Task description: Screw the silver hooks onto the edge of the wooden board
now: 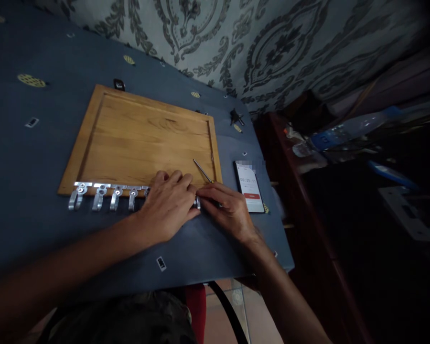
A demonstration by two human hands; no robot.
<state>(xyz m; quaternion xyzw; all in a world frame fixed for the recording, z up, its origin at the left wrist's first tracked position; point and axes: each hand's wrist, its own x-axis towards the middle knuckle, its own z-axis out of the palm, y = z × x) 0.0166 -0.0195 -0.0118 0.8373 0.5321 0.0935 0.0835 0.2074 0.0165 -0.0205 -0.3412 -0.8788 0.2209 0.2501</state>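
Observation:
A wooden board (146, 138) with a raised frame lies on the table. Along its near edge sits a row of silver metal hooks (117, 192), several showing to the left of my hands. My left hand (170, 205) bends over that edge, its fingers and thumb closed about a metal hook (197, 203) near the right end. Close beside this hook, the fingers of my right hand (229, 208) are pinched together; what they hold is hidden. A thin metal shaft, like a screwdriver's (202, 170), slants over the board from behind my right fingers. Its other end is out of sight.
A phone (251, 188) showing a running timer lies right of the board. Past its far corner rests a small black object (236, 117); a black tag (119, 84) lies behind the board. A plastic bottle (344, 131) is off to the right, beyond the table edge.

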